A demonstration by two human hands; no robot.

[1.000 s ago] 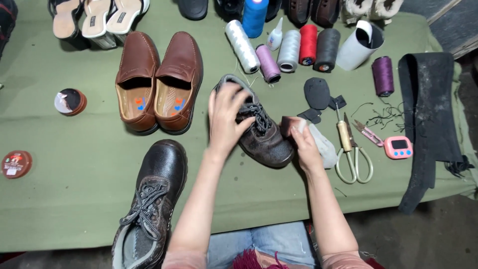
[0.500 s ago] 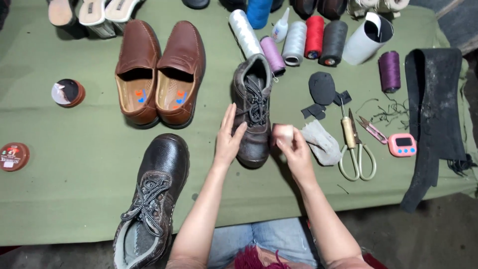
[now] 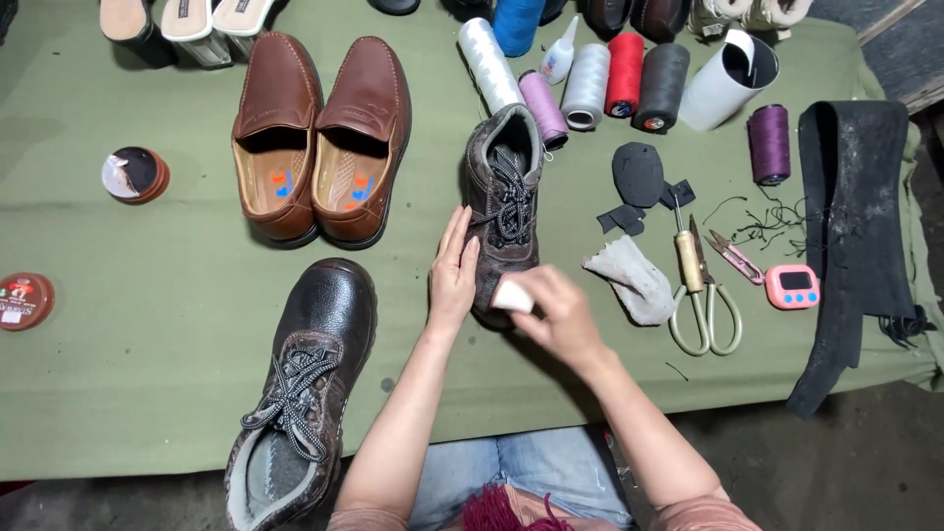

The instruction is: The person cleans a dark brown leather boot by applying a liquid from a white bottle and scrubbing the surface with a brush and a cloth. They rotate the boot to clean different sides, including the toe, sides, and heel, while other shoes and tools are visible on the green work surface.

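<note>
On the green cloth, a scuffed dark-brown laced boot stands upright (toe toward the person). The left hand lies flat against its side; the right hand, earlier beside the boot, now presses a pale sponge on the toe.

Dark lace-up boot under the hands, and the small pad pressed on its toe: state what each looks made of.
Dark lace-up boot: seemingly pebbled brown-black leather, dull sheen, woven speckled laces. Small pale pad in the right hand: likely sponge or foam, matte, soft-edged; uncertain. The left hand steadies the boot's side.
</note>
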